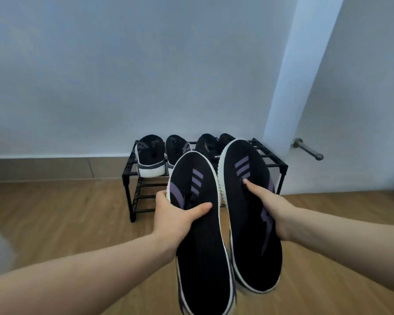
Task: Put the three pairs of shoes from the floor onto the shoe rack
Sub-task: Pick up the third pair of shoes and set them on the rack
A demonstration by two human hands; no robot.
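Observation:
I hold a pair of black shoes with purple stripes and white soles in the air, toes pointing at the rack. My left hand (180, 214) grips the left shoe (200, 242) around its middle. My right hand (267, 205) grips the right shoe (248, 214) from its right side. The low black shoe rack (280, 165) stands against the wall behind them. On its top shelf sit a black-and-white pair (150, 158) at the left and a black pair (206, 144) at the right, partly hidden by the held shoes.
Wooden floor (66, 212) spreads around the rack. A pale wall with a brown skirting board (43, 167) runs behind it. At the right stands a white door with a metal handle (307, 148). The rack's lower shelves show bare bars.

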